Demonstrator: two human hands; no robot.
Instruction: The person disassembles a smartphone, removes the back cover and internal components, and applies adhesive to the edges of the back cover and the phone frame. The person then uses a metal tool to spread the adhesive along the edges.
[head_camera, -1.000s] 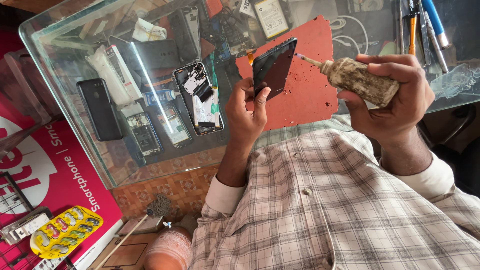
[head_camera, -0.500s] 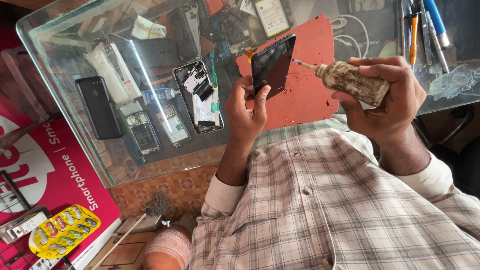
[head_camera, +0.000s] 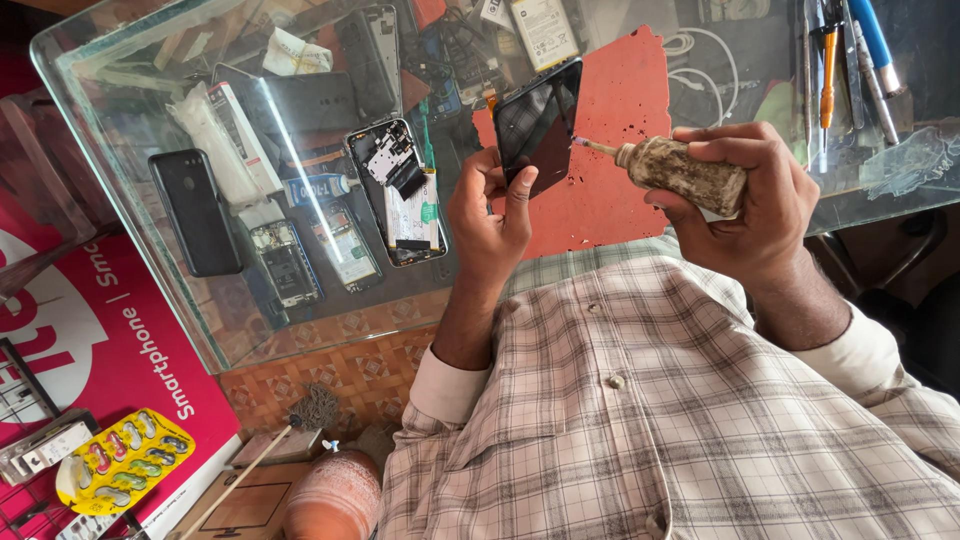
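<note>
My left hand (head_camera: 490, 225) holds a dark phone screen panel (head_camera: 538, 125) upright over the red mat (head_camera: 610, 170). My right hand (head_camera: 755, 205) grips a small grimy squeeze bottle (head_camera: 685, 175) lying sideways. Its thin nozzle tip (head_camera: 585, 146) touches the right edge of the panel. Both forearms come out of a checked shirt with white cuffs.
A glass-topped counter (head_camera: 150, 120) carries an opened phone with its insides showing (head_camera: 395, 190), a black phone (head_camera: 195, 210), small circuit parts and tubes. Screwdrivers and pens (head_camera: 845, 60) lie at the top right beside white cables. A yellow tray (head_camera: 125, 465) and a brush sit on the floor.
The bottle's nozzle has moved left and down to the panel's right edge. My left hand has kept the panel almost in place.
</note>
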